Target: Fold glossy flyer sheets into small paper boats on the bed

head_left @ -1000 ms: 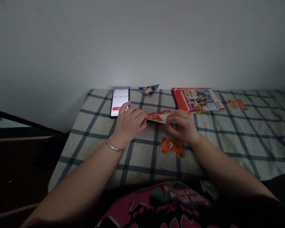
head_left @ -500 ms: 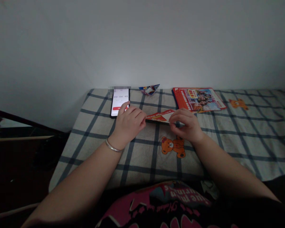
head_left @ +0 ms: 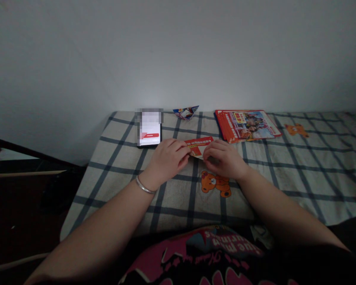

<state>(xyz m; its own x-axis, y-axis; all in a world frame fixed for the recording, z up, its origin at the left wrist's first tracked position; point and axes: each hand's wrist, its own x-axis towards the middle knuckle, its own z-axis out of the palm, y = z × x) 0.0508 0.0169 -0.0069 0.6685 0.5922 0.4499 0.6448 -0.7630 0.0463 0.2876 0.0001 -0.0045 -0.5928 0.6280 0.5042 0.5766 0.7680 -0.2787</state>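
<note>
A folded red and white paper flyer [head_left: 199,145] lies on the checked cloth [head_left: 172,190] between my hands. My left hand [head_left: 167,159], with a silver bangle at the wrist, pinches the flyer's left end with curled fingers. My right hand [head_left: 224,159] pinches its right end, fingers closed over the edge. Most of the flyer is hidden under my fingers.
A lit phone [head_left: 150,128] lies just beyond my left hand. A small folded paper boat [head_left: 186,112] sits by the wall. A stack of red flyers [head_left: 246,124] lies at the right rear. The cloth drops off at its left edge into a dark area.
Both hands have drawn closer together and slightly toward me. The flyer shows shorter between them than before. My left hand has come off the phone's edge.
</note>
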